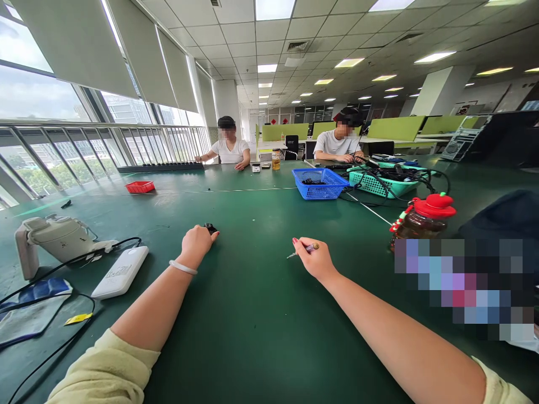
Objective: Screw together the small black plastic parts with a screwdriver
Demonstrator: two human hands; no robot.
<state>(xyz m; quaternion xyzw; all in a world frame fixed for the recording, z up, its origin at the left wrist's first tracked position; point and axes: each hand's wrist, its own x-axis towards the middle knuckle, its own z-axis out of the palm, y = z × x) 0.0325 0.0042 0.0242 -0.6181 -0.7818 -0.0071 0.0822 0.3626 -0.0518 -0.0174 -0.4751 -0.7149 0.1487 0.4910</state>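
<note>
Out over the green table, my left hand (196, 245) is closed around a small black part (210, 228). Only a bit of that part shows past the thumb and fingers, so its exact kind is hidden. My right hand (315, 259) grips a small screwdriver (312, 247) with a brownish handle. Its thin metal shaft points down and left, close to the tabletop. The hands are well apart, and the screwdriver does not touch the black part.
On the left lie a white power bank (121, 272), cables and a white handheld device (59, 238). A red tray (140, 187), blue basket (320, 184) and green basket (387, 180) of cables stand farther back. At right is a red-lidded bottle (425, 219). Two people sit opposite.
</note>
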